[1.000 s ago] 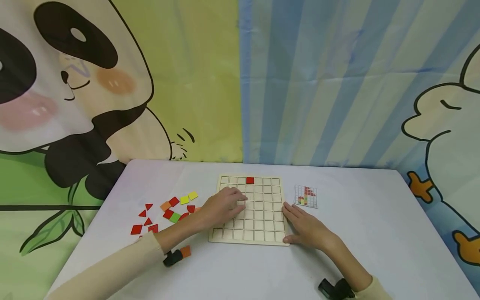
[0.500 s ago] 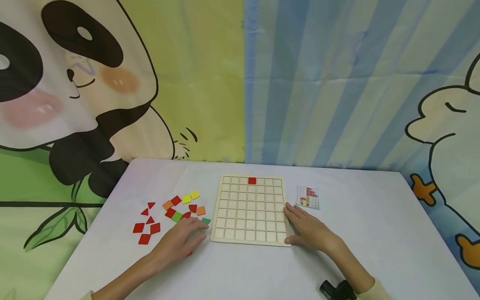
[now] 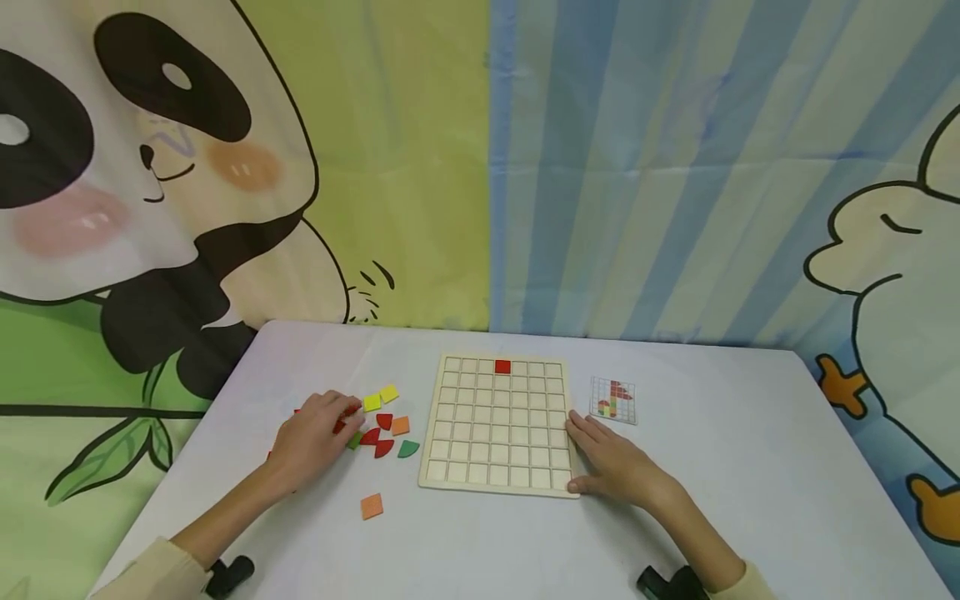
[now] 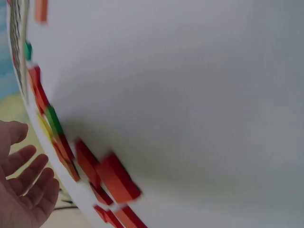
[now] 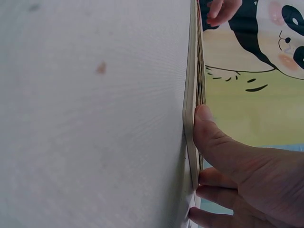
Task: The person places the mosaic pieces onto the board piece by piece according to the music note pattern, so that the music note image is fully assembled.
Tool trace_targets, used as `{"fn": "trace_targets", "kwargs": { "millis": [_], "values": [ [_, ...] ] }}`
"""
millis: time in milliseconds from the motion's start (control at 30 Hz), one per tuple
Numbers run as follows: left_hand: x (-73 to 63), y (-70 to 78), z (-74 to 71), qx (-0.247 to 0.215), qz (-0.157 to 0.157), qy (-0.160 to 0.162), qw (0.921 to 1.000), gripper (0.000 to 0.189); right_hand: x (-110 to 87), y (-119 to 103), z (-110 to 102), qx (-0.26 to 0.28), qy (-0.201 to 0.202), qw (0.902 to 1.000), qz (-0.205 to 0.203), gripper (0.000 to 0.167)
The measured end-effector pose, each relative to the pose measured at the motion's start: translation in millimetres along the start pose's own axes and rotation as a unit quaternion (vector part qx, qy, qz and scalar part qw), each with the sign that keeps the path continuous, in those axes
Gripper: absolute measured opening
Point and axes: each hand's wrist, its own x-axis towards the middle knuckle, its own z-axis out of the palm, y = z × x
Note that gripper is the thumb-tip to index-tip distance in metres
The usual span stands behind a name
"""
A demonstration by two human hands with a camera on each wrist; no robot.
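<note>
A wooden grid board (image 3: 498, 425) lies on the table, with one red square tile (image 3: 502, 367) in its top row. My left hand (image 3: 315, 433) hovers over the loose tiles left of the board and covers some of them. In the left wrist view its fingers (image 4: 35, 178) are spread and loosely bent, above the tiles, with nothing between them. My right hand (image 3: 618, 462) rests against the board's right edge. In the right wrist view, thumb and fingertips touch that edge, the fingers fairly straight.
A small pattern card (image 3: 612, 400) lies right of the board. Yellow squares (image 3: 372, 402), red quarter-rounds (image 3: 383, 448), a green quarter-round (image 3: 408, 449) and orange squares (image 3: 371, 506) lie to its left. A patterned curtain (image 3: 637, 167) hangs behind the table.
My left hand has drawn back from the board and moved left over the loose tiles. My right hand has stayed at the board's edge. The red tile on the board has not moved.
</note>
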Motion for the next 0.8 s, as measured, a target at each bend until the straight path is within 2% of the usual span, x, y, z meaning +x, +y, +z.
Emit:
{"fn": "trace_targets", "kwargs": {
  "millis": [100,233,467,667,800],
  "values": [
    [15.2,-15.5,2.1,0.010,-0.006,-0.013,0.9999,0.039,-0.4,1,1,0.000,0.002,1.0000,-0.003,0.093],
    [26.0,-24.2,4.9,0.001,-0.004,-0.035,0.9994,0.037,-0.6,2,1,-0.004,0.003,1.0000,-0.006,0.093],
    [30.3,-29.1,4.2,-0.031,-0.018,-0.030,0.9989,0.031,-1.5,2,0,-0.006,0.006,1.0000,-0.002,0.093],
    [31.5,-30.2,-0.3,-0.036,-0.028,-0.043,0.9980,0.028,-1.8,1,0,-0.010,0.007,0.9999,-0.003,0.092],
    [38.6,-24.5,-11.0,-0.040,-0.010,-0.010,0.9991,0.028,-1.0,1,1,-0.010,0.010,0.9998,-0.009,0.092]
  ]
}}
